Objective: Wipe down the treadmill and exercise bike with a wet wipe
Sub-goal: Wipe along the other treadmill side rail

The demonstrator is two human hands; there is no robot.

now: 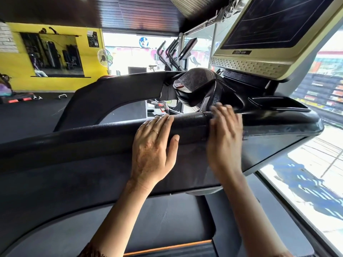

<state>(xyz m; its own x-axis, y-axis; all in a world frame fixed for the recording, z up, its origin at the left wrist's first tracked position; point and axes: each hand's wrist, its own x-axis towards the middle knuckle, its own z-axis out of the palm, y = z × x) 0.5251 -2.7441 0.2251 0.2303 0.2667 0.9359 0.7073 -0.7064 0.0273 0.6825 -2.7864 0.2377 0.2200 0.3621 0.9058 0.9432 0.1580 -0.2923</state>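
The treadmill's black front handlebar point(92, 134) runs across the middle of the view. My left hand point(154, 145) rests flat on it, fingers straight and laid over its top. My right hand point(224, 138) is blurred by motion and lies against the bar where it meets the console point(196, 84), fingers extended. No wet wipe shows; one under the right palm would be hidden. The dark screen point(278, 25) in a beige frame stands above at the right. The treadmill belt point(167, 219) lies below my forearms.
A black side tray point(278, 104) sits right of the console. Several other cardio machines point(167, 54) stand beyond it by the bright windows. A large window point(315, 164) runs along the right. A yellow wall with a mirror point(55, 54) and a fan point(104, 57) is at the left.
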